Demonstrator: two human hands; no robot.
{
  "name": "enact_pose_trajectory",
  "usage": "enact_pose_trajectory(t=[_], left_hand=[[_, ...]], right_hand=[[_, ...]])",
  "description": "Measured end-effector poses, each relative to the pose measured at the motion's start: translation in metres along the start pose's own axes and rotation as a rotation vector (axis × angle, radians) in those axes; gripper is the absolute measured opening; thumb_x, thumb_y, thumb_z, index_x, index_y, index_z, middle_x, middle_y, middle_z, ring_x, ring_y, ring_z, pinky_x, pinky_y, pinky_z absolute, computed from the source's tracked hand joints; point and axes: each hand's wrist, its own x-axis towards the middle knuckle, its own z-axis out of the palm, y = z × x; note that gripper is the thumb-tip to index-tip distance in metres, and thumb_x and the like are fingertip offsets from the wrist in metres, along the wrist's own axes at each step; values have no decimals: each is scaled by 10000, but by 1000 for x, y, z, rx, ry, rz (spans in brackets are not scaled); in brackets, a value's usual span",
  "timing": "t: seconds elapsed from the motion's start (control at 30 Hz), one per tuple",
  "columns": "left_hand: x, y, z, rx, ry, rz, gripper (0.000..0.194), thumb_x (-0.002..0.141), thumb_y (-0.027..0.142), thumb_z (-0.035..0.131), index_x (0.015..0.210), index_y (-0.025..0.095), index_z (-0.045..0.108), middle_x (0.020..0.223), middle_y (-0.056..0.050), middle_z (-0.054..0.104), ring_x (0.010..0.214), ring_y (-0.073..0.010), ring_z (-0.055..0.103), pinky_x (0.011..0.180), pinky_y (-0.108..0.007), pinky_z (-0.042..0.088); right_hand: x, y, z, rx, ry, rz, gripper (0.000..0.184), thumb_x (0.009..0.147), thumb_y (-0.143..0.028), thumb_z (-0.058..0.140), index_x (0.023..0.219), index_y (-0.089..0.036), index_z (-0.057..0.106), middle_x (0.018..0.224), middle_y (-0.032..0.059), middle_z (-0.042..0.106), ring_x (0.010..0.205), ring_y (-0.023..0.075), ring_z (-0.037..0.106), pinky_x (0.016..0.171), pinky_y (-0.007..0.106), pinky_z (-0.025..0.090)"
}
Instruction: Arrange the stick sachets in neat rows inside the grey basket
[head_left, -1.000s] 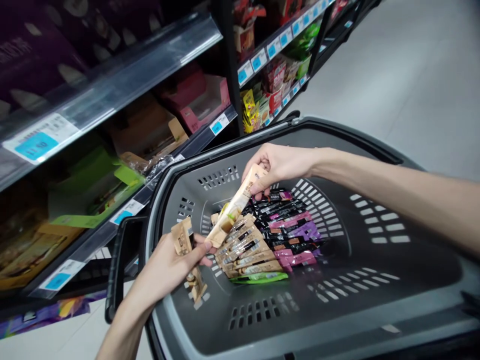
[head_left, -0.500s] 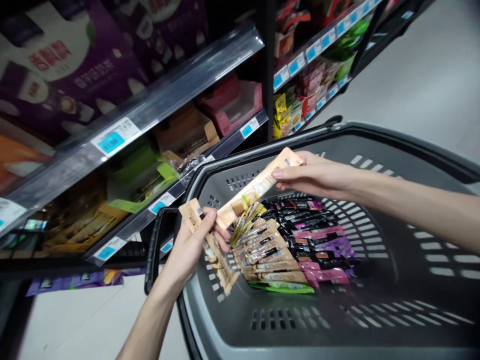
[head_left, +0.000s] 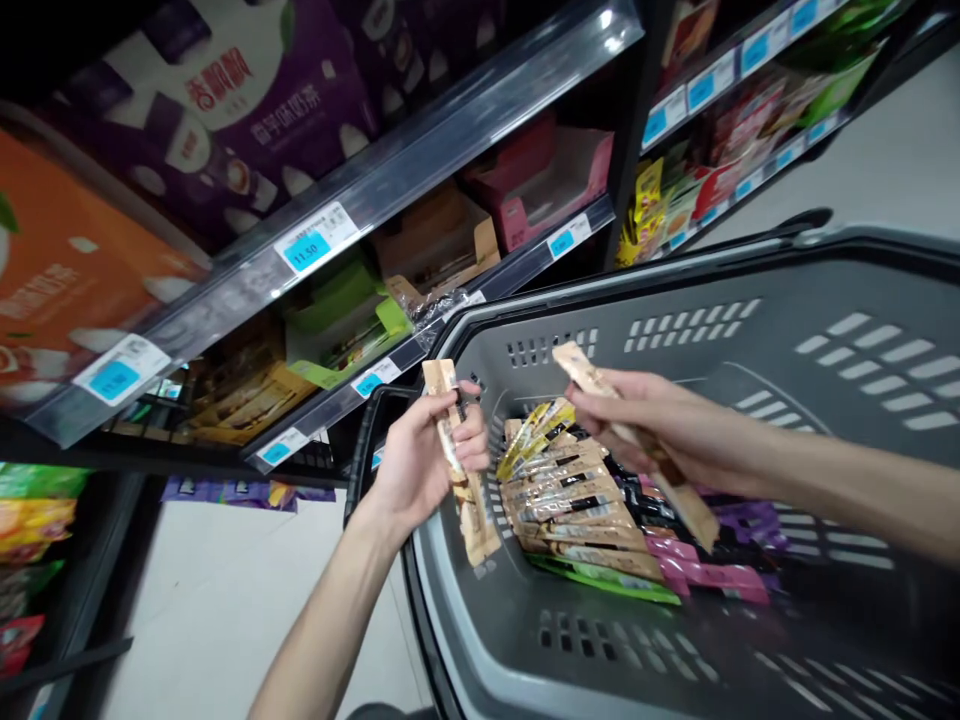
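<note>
My left hand [head_left: 439, 450] is closed around a long beige stick packet [head_left: 466, 490], held slanted by the near left rim of the grey shopping basket [head_left: 480, 640]. Over the basket, my right hand [head_left: 630, 415] grips another beige stick packet [head_left: 686, 500], its lower end pointing down to the right. Beneath both hands, rows of stick packets lie in the basket: several beige ones [head_left: 577, 500], yellow ones [head_left: 536, 435], a green one [head_left: 600, 578], pink ones [head_left: 705, 575] and purple ones [head_left: 754, 525]. My right hand and its packet cover part of the dark ones.
A shelf with price tags [head_left: 315, 238] runs along the left, carrying purple cartons [head_left: 247, 110] and an orange carton [head_left: 75, 290]. On the lower shelf sit a green display box [head_left: 337, 310] and a pink one [head_left: 555, 190]. The basket's black handle [head_left: 360, 450] stands beside the shelf edge.
My hands have moved apart. The right hand's packet has turned from spanning toward my left hand to pointing down right over the basket. The view has shifted left.
</note>
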Motion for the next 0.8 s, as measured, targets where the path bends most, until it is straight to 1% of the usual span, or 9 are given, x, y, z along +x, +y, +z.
enact_pose_trajectory(t=[0.07,0.13,0.2,0.3,0.4,0.47,0.6,0.7,0.8], left_hand=[[-1,-2,1,-11,-15,9,265,847,229,482,1077,149,586,723,-5,424,645,-116,485,633,-251,463],[-1,-4,1,10,-33,4,390,788,166,488,1169,148,569,791,-29,467,738,-153,537,716,-304,490],[-1,-7,-1,55,-41,0,493,761,96,494,1247,162,546,834,-31,483,793,-163,557,755,-315,494],[-1,-9,-4,143,-46,-14,646,734,4,550,1345,210,511,888,-11,491,865,-143,572,812,-285,489],[-1,-10,-6,258,-65,-42,762,732,-36,633,1410,272,473,914,13,492,941,-118,578,852,-235,481],[0,-11,-6,338,-82,-25,764,755,2,688,1423,290,458,911,20,501,956,-113,583,840,-217,490],[3,-13,-4,547,-16,115,682,730,110,794,1323,267,498,928,19,582,848,-130,648,764,-250,547],[6,-15,-4,668,64,152,588,657,154,861,1151,211,546,1018,-25,671,780,-163,700,709,-280,588],[6,-17,-3,684,102,165,544,628,216,889,1069,175,572,1011,-59,720,770,-198,726,716,-324,618]], right_hand=[[-1,10,9,-53,-22,6,353,751,-456,817,959,-233,640,621,-34,595,391,52,363,342,184,287],[-2,18,16,-85,-38,18,450,699,-417,863,1053,-240,651,969,37,718,418,35,419,358,195,348],[-3,24,22,-112,-74,49,517,677,-404,878,1111,-244,646,1213,81,682,435,29,453,375,208,396],[-7,31,30,-134,-98,76,590,677,-391,877,1190,-257,617,1290,100,654,434,28,467,384,207,404],[-12,34,37,-99,-101,109,658,696,-383,862,1272,-270,564,1297,118,649,425,29,465,379,205,389],[-14,34,40,-66,-93,135,625,732,-396,832,1277,-267,555,1188,106,696,409,38,458,374,207,366],[-10,35,42,141,-47,137,307,822,-403,722,1063,-230,642,816,24,691,458,92,512,434,226,398],[-6,36,41,332,-23,113,165,835,-358,706,904,-220,645,772,16,650,611,145,592,539,254,467],[-5,36,39,328,-1,56,164,820,-365,748,864,-223,678,824,29,672,716,171,613,682,306,513]])
